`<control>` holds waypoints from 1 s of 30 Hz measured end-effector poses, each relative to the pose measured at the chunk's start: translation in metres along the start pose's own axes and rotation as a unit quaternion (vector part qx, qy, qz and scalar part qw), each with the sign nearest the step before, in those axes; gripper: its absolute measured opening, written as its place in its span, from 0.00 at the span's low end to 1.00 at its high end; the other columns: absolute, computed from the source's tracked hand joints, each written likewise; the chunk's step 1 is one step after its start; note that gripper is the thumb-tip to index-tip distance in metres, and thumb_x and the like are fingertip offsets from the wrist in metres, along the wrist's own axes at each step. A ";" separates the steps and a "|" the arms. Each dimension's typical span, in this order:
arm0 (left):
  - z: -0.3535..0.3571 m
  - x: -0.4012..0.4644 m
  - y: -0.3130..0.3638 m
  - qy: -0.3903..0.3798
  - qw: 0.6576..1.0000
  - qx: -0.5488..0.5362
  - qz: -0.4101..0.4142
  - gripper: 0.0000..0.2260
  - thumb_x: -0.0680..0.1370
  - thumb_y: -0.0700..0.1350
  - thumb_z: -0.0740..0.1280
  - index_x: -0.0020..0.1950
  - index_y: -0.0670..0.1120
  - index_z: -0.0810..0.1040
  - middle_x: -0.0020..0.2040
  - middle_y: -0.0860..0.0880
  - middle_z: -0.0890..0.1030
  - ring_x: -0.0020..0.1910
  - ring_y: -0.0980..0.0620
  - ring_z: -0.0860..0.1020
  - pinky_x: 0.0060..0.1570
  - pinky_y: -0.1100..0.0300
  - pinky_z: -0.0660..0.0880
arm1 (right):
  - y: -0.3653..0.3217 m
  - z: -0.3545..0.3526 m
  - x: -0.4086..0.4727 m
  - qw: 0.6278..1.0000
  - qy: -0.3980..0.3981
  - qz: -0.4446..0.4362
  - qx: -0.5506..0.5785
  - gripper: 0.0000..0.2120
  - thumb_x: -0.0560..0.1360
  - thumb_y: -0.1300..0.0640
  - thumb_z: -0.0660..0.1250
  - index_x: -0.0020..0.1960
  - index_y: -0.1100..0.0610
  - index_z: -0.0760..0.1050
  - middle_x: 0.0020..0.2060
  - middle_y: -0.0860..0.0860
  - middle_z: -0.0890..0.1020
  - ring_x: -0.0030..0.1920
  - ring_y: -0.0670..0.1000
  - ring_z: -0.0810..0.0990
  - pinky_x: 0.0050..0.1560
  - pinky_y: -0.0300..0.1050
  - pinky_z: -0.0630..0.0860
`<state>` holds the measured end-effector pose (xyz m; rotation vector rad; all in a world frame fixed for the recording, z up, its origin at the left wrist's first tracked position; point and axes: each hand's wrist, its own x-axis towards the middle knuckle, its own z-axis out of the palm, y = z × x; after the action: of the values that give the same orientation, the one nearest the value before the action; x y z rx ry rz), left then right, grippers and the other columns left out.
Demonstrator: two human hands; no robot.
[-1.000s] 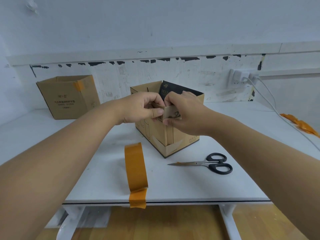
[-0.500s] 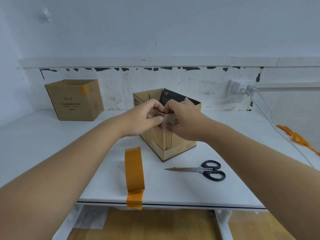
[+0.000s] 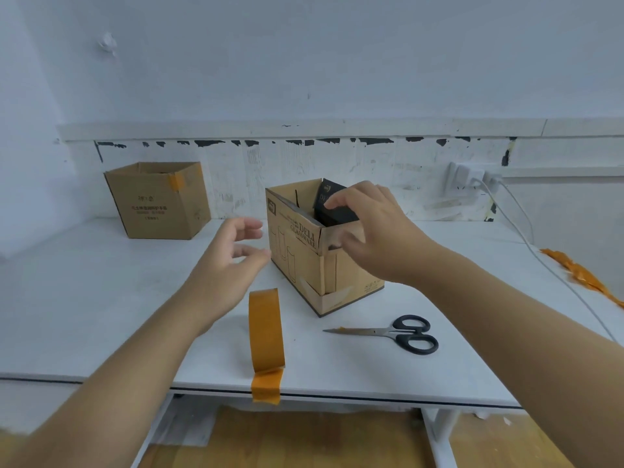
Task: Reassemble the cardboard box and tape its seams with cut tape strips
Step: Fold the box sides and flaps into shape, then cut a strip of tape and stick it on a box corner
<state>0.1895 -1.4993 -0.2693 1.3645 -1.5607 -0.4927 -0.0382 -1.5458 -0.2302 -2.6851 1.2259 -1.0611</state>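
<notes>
A small brown cardboard box (image 3: 297,251) printed "DELI GLASSWARE" stands open-topped in the middle of the white table (image 3: 101,315), with a black insert (image 3: 332,206) sticking up inside. My left hand (image 3: 233,261) hovers just left of the box, fingers spread and empty. My right hand (image 3: 374,231) hangs over the box's near right corner with fingers apart, holding nothing. An orange tape strip (image 3: 265,329) lies on the table in front of the box, its end folded over the front edge. Black-handled scissors (image 3: 398,332) lie to the right of the strip.
A larger cardboard box (image 3: 158,201) with an orange tape patch stands at the back left by the wall. A wall socket (image 3: 469,177) with white cables running down the right side. Crumpled orange tape scraps (image 3: 580,271) lie at the right edge. Wooden floor below the table's front edge.
Both hands have let go of the box's near corner flap and drawn apart: the left hand moved left and down, the right hand opened above the corner. The camera view shifted slightly.
</notes>
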 end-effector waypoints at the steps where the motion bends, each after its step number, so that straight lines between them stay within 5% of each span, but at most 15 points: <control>1: 0.000 -0.009 -0.003 0.017 1.000 -0.005 -0.007 0.12 0.77 0.49 0.64 0.54 0.66 0.67 0.54 0.67 0.72 0.49 0.72 0.73 0.44 0.67 0.68 | -0.004 -0.001 -0.005 1.000 0.022 0.000 0.011 0.17 0.74 0.63 0.63 0.61 0.52 0.72 0.57 0.48 0.72 0.57 0.50 0.66 0.58 0.40 0.65; 4: 0.004 -0.041 -0.011 0.048 0.998 0.006 -0.033 0.11 0.78 0.48 0.64 0.53 0.65 0.68 0.53 0.67 0.72 0.47 0.77 0.71 0.42 0.69 0.66 | -0.018 0.003 -0.027 0.997 0.060 -0.005 0.052 0.14 0.74 0.63 0.63 0.58 0.52 0.73 0.53 0.47 0.74 0.55 0.49 0.68 0.56 0.40 0.66; 8: 0.012 -0.090 -0.025 0.062 0.996 0.027 -0.066 0.11 0.77 0.51 0.63 0.57 0.63 0.68 0.53 0.64 0.72 0.49 0.67 0.72 0.41 0.70 0.67 | -0.038 0.026 -0.065 0.992 0.015 0.010 0.125 0.11 0.75 0.57 0.65 0.57 0.51 0.72 0.50 0.44 0.74 0.54 0.45 0.71 0.54 0.38 0.69; 12: 0.016 -0.128 -0.029 0.075 0.988 -0.036 -0.130 0.12 0.72 0.64 0.56 0.53 0.64 0.70 0.50 0.63 0.74 0.50 0.63 0.73 0.45 0.66 0.68 | -0.056 0.059 -0.098 0.968 -0.116 0.112 0.192 0.24 0.75 0.38 0.62 0.67 0.44 0.63 0.56 0.39 0.73 0.57 0.39 0.71 0.56 0.36 0.68; 15: 0.018 -0.143 -0.037 0.034 0.984 0.002 -0.173 0.07 0.77 0.58 0.60 0.54 0.63 0.69 0.45 0.56 0.78 0.45 0.58 0.77 0.42 0.65 0.70 | -0.064 0.077 -0.107 0.953 -0.164 0.143 0.212 0.30 0.72 0.33 0.61 0.70 0.43 0.60 0.63 0.39 0.72 0.61 0.41 0.70 0.61 0.42 0.70; 19: 0.028 -0.152 -0.048 -0.034 0.977 0.024 -0.209 0.11 0.77 0.55 0.62 0.55 0.68 0.66 0.45 0.57 0.81 0.47 0.60 0.79 0.49 0.63 0.73 | -0.068 0.089 -0.106 0.948 -0.163 0.148 0.228 0.24 0.73 0.36 0.63 0.66 0.43 0.65 0.59 0.39 0.73 0.58 0.40 0.71 0.56 0.37 0.69; 24: 0.038 -0.154 -0.054 -0.014 0.974 -0.006 -0.227 0.13 0.75 0.57 0.65 0.55 0.71 0.67 0.46 0.62 0.81 0.48 0.65 0.78 0.49 0.65 0.71 | -0.065 0.094 -0.102 0.942 -0.166 0.147 0.251 0.12 0.77 0.43 0.62 0.57 0.46 0.73 0.51 0.42 0.78 0.48 0.42 0.77 0.47 0.35 0.73; 30: 0.050 -0.157 -0.053 -0.006 0.969 -0.049 -0.241 0.14 0.76 0.55 0.65 0.52 0.75 0.66 0.49 0.63 0.81 0.50 0.68 0.77 0.49 0.67 0.70 | -0.062 0.096 -0.102 0.941 -0.168 0.134 0.261 0.10 0.79 0.44 0.60 0.53 0.48 0.75 0.47 0.43 0.80 0.46 0.43 0.78 0.45 0.35 0.74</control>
<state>0.1599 -1.3853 -0.3956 1.6669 -1.1871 -0.8616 0.0118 -1.4589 -0.3470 -2.1108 1.0261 -0.7209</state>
